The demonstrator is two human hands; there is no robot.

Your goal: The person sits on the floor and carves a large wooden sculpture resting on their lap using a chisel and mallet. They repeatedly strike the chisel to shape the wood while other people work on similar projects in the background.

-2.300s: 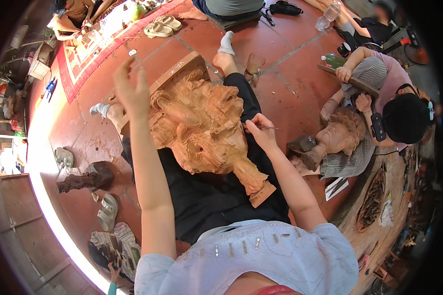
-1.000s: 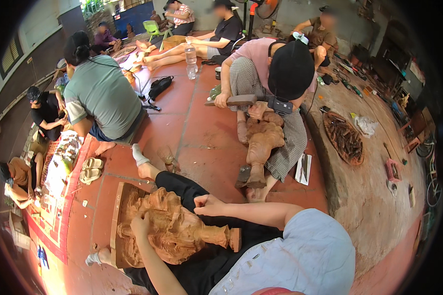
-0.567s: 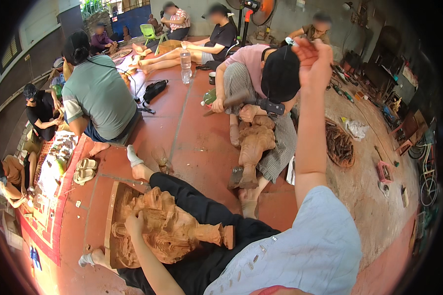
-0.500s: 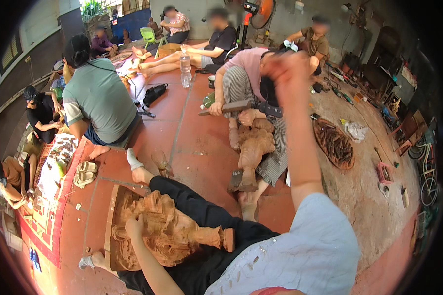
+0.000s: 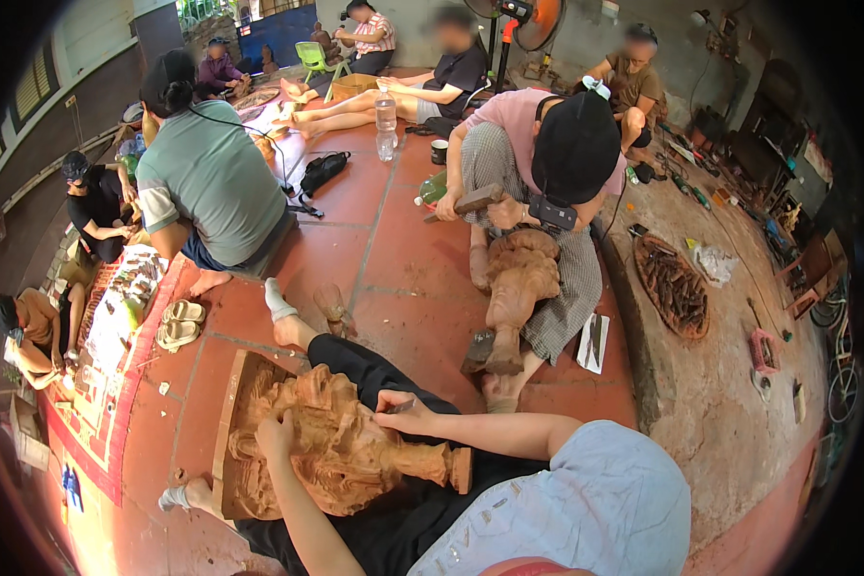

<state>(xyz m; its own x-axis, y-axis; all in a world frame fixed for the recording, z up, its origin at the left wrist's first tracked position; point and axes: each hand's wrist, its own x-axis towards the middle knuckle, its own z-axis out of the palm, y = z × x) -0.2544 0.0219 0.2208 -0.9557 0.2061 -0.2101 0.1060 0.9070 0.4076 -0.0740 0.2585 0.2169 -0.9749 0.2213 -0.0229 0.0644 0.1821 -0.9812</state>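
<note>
A reddish-brown wood carving (image 5: pixel 331 432) lies across my lap, its broad flat base at the left and its narrow turned end at the right. My left hand (image 5: pixel 276 434) grips the carved relief with bent fingers. Over the carving's upper right side, my right hand (image 5: pixel 394 408) is closed on a small, short grey tool (image 5: pixel 403 407); its working end is hidden and its exact kind cannot be made out. My dark trousers (image 5: pixel 384 374) show under and beyond the carving.
Opposite me a person holds a mallet (image 5: pixel 478 199) over another wood carving (image 5: pixel 516 293). White paper with thin tools (image 5: pixel 593 343) lies beside them. Right of it stands a basket of tools (image 5: pixel 672 286). Several other people sit around; sandals (image 5: pixel 180 324) lie left of my foot.
My right hand has come down from raised in front of me to the carving. My left hand stays on the carving. The person opposite has moved the mallet and shifted their head.
</note>
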